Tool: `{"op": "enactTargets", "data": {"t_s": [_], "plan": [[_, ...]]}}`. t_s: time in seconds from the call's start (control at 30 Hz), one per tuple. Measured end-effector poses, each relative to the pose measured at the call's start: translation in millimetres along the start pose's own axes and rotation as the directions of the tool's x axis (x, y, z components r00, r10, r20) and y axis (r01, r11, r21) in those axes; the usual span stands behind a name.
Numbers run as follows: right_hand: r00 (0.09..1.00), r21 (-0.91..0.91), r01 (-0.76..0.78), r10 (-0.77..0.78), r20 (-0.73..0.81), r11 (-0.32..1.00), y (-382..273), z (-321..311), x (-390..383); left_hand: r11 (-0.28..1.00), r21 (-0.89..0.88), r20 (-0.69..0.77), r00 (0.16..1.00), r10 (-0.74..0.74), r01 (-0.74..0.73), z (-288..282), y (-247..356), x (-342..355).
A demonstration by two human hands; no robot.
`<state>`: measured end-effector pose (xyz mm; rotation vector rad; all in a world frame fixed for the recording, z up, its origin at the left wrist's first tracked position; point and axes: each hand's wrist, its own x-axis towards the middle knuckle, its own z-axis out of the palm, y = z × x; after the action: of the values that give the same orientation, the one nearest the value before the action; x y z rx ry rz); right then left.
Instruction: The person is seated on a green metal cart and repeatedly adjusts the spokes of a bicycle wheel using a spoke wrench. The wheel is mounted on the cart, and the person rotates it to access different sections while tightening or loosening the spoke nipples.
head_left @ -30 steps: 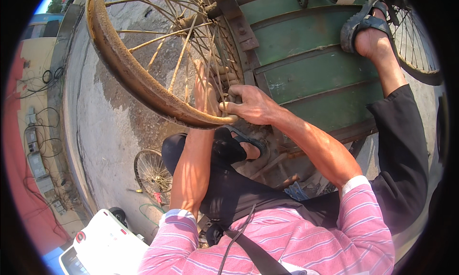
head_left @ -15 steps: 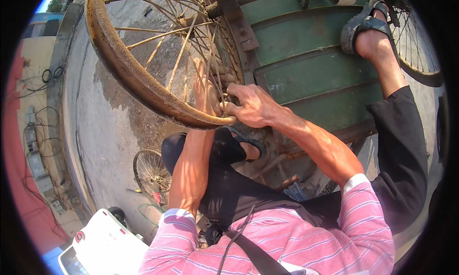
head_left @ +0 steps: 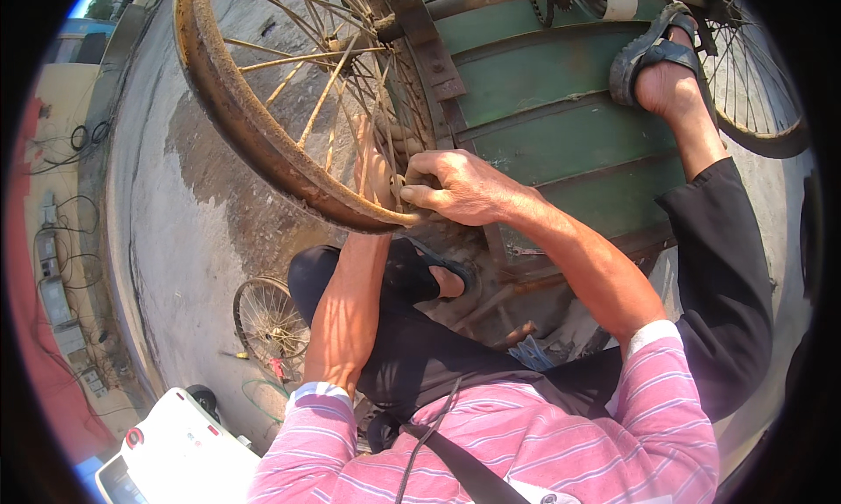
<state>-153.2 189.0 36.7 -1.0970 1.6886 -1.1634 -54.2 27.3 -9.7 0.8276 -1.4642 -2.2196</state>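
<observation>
Nearest, a pink striped shirt (head_left: 543, 443) and dark strap (head_left: 455, 460) filled the lower edge, with a white box (head_left: 175, 456) at lower left. Beyond, the right hand (head_left: 460, 187) was curled shut over the rusty rim (head_left: 254, 127), fingers pinching at its inner edge; what they pinched could not be told. The left hand (head_left: 372, 166) lay behind the spokes (head_left: 337, 74), fingers extended upward, its grip hidden. Farther off stood a green cart (head_left: 543, 92), a sandalled foot (head_left: 657, 66) braced against it.
</observation>
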Motion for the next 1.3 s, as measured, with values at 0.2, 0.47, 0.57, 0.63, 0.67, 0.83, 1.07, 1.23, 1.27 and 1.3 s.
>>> {"op": "enactTargets", "data": {"t_s": [0.2, 0.47, 0.57, 0.63, 0.67, 0.83, 1.07, 1.23, 1.27, 1.3], "plan": [[0.995, 0.090, -0.085, 0.089, -0.040, 0.992, 5, 5, -3, 0.971, 0.211, -0.084, 0.992, -0.098, 0.114, -1, 23, -1], [0.967, 0.088, -0.160, 0.138, 0.215, 0.983, -9, -8, 13, 0.966, 0.206, -0.037, 0.988, -0.152, 0.156, -32, 16, 5], [0.978, -0.036, -0.137, 0.141, 0.156, 0.990, -16, -10, 17, 0.981, 0.129, 0.021, 0.989, -0.147, 0.143, -33, 17, 5], [0.979, -0.151, -0.144, 0.163, 0.125, 0.978, -20, -5, 24, 0.986, 0.081, 0.037, 0.988, -0.150, 0.147, -38, 16, 9], [0.981, -0.215, -0.137, 0.163, 0.106, 0.967, -19, 1, 30, 0.987, 0.047, 0.040, 0.987, -0.153, 0.151, -49, 7, 17], [0.987, -0.259, -0.142, 0.156, 0.037, 0.955, -19, 6, 29, 0.984, 0.048, -0.107, 0.980, -0.167, 0.173, -14, 18, 2], [0.960, 0.331, -0.279, 0.255, 0.113, 0.902, -14, 4, -6, 0.987, 0.129, -0.175, 0.982, -0.067, 0.091, 19, 38, -17], [0.999, 0.274, -0.007, 0.019, -0.041, 0.962, -3, 18, -2, 0.980, 0.181, -0.138, 0.985, 0.105, -0.079, 21, 22, -19], [0.999, 0.198, 0.047, -0.041, -0.034, 0.979, -10, 17, 3, 0.995, -0.043, -0.037, 0.995, 0.093, -0.094, 1, 10, -13], [0.996, 0.103, 0.081, -0.078, -0.039, 0.991, -9, 15, 5, 0.991, -0.067, 0.060, 0.991, 0.122, -0.118, -9, -7, -6]]}}
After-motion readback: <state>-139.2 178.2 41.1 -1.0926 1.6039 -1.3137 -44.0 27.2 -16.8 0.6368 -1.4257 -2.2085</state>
